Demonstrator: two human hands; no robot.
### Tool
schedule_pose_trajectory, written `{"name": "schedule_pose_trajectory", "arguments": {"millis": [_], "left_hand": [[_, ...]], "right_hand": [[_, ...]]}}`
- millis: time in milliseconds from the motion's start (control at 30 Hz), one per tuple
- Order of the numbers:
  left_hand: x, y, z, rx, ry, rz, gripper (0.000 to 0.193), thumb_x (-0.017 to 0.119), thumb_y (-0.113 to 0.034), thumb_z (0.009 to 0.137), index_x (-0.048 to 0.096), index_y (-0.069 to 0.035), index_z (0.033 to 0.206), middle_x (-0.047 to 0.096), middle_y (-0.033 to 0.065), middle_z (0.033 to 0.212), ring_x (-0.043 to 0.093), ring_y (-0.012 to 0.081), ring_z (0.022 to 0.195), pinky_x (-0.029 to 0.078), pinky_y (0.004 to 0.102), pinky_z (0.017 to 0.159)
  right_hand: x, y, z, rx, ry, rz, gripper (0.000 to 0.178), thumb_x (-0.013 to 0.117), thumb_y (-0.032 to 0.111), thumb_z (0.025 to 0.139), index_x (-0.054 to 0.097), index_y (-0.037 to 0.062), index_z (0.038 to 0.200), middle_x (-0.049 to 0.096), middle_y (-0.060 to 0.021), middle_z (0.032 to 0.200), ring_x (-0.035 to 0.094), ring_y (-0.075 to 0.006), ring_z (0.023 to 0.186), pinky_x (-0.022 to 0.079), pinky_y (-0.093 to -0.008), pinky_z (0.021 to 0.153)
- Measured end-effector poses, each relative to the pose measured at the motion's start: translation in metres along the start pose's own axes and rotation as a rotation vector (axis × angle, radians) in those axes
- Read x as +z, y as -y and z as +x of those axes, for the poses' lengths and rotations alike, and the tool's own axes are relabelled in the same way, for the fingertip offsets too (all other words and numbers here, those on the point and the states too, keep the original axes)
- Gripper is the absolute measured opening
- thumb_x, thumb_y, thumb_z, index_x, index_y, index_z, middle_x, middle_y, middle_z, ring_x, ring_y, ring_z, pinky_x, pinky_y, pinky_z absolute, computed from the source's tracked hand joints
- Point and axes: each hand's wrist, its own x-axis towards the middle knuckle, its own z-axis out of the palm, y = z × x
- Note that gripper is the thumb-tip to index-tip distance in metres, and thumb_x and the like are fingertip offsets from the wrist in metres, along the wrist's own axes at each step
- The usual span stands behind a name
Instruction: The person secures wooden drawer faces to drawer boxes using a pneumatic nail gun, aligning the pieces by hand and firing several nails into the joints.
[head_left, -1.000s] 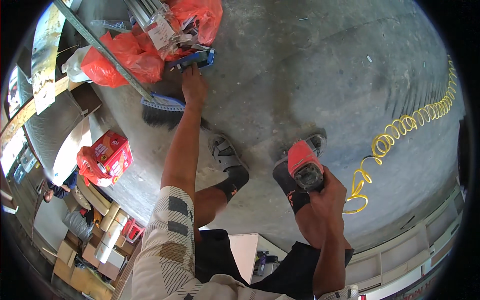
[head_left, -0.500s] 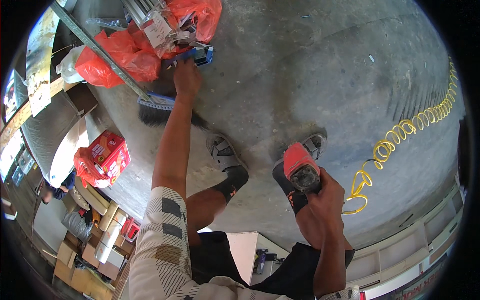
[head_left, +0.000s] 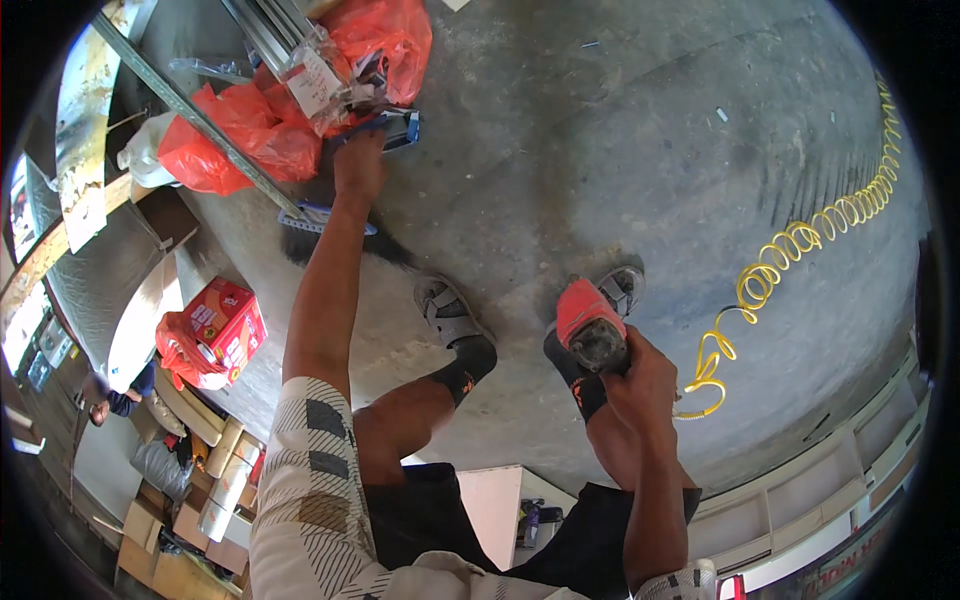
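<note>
Red box on floor at far left, well apart from my hands. Blue-framed tool lies on concrete beside red plastic bags, dark centre, partly covered. My left hand stretched far forward, arm straight, fingers down on tool's near edge; grip closure cannot tell. Brush lies under my forearm. My right hand held low near right foot, fingers wrapped tight round red power tool, round dark face upward. Yellow coiled hose runs off right.

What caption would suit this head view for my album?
Left hand reaches to a blue tool by red bags; right hand grips a red air tool.
</note>
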Motion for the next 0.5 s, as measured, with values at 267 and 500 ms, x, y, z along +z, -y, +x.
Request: {"name": "schedule_pose_trajectory", "arguments": {"millis": [267, 500], "left_hand": [[-0.213, -0.097, -0.064, -0.378, -0.208, -0.716, 0.012, 0.066, -0.011, 0.091, 0.057, -0.005, 0.096, 0.063, 0.0109, 0.080, 0.065, 0.0294, 0.077, 0.051, 0.0393, 0.071], [-0.483, -0.326, -0.110, -0.127, -0.017, -1.521, 0.013, 0.066, -0.008, 0.096, 0.062, -0.004, 0.108, 0.063, -0.0004, 0.084, 0.060, 0.0057, 0.079, 0.049, 0.0244, 0.072]], "right_hand": [[-0.067, 0.012, -0.056, -0.125, -0.223, 0.367, 0.036, 0.079, 0.005, 0.078, 0.067, 0.0003, 0.112, 0.072, -0.0128, 0.081, 0.072, -0.0264, 0.075, 0.054, -0.0372, 0.067], [-0.268, 0.041, -0.207, 0.008, -0.349, 1.525, 0.027, 0.078, 0.009, 0.085, 0.064, 0.0027, 0.107, 0.062, -0.0037, 0.072, 0.060, -0.0143, 0.057, 0.050, -0.0321, 0.055]]}}
